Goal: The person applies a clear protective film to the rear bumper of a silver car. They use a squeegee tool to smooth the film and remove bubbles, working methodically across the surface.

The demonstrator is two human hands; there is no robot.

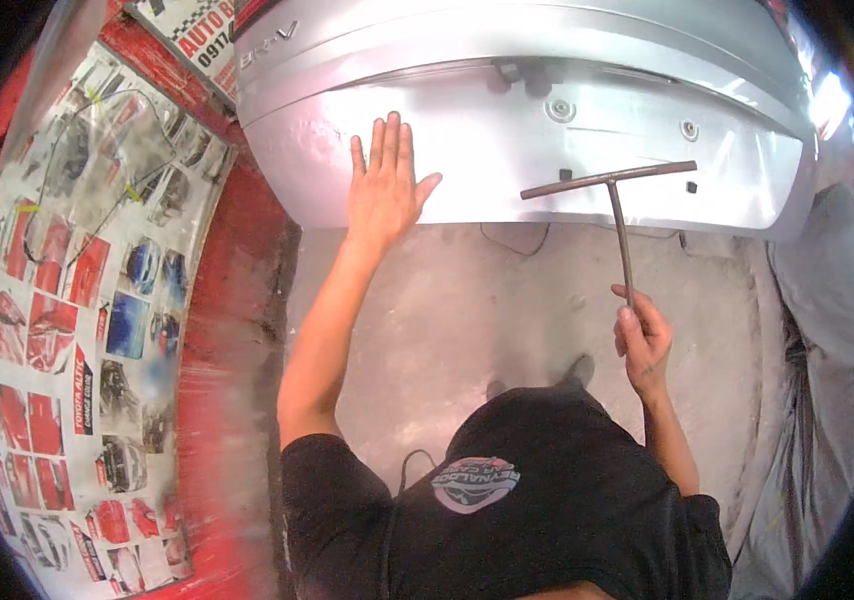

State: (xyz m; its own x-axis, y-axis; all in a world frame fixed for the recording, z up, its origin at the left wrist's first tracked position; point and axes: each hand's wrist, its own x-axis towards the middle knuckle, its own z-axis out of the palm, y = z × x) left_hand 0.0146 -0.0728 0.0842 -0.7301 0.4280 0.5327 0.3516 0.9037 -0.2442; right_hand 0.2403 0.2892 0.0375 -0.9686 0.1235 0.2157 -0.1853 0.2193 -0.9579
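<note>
The silver tailgate of a car [492, 150] spans the top of the view, with round recesses, small dark holes and no plate on its lower panel. My left hand [384, 195] lies against the left part of that panel, palm down, fingers stretched out and thumb apart. My right hand [645, 335] is closed around the lower end of a T-shaped metal rod [621, 230]. Its brownish crossbar points away from me and overlaps the panel's lower right part in view; whether it touches the metal I cannot tell.
A large board of car photos [127, 325] stands along the left by a red wall [232, 330]. Grey cloth [827, 330] hangs at the right. A thin dark cable [527, 250] shows below the tailgate, over the grey concrete floor [487, 310]. My feet stand behind the car.
</note>
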